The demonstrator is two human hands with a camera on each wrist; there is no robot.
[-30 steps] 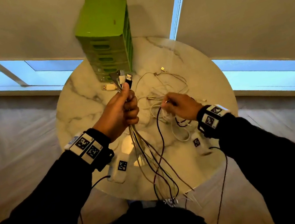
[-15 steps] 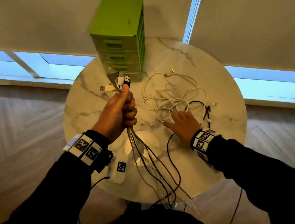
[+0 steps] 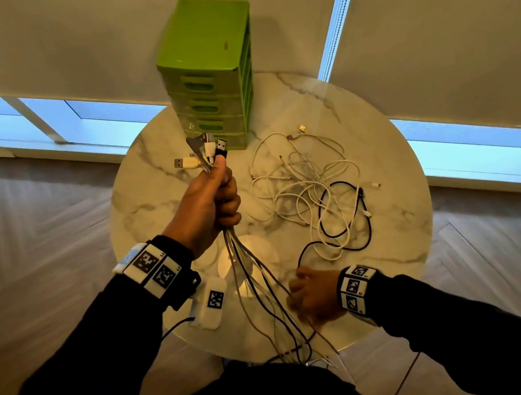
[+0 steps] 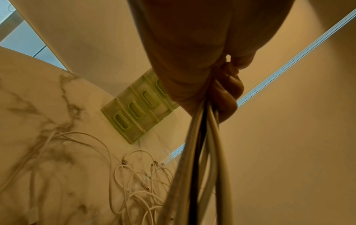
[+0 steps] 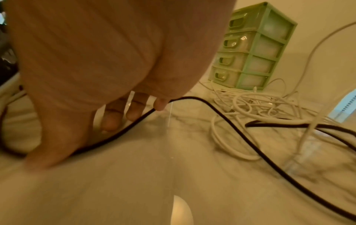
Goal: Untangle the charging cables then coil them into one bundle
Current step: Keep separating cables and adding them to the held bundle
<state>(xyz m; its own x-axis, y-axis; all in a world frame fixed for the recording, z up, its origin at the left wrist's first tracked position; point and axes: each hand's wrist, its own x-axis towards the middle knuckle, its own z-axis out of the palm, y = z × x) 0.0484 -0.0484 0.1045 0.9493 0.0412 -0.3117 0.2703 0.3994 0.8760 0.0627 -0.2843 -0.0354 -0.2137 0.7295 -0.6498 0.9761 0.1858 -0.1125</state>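
The left hand [image 3: 206, 203] is fisted round a bunch of cables [image 3: 261, 287], USB plugs [image 3: 208, 149] sticking out above the thumb and the strands trailing below the fist, off the near rim of the marble table [image 3: 147, 196]; the right hand [image 3: 312, 294] rests low beside those strands, fingers [image 5: 134, 109] loosely bent over a black cable [image 5: 227, 120], no firm hold visible; beyond it lies a loose tangle of white cables [image 3: 305, 185], near the green drawer unit [image 3: 210, 77].

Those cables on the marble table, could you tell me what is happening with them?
A person is sorting charging cables. The left hand grips a bunch of cables by their plug ends, raised above the round table. The right hand is at a black cable near the table's front edge. A tangle of white cables lies beside the green drawer unit.
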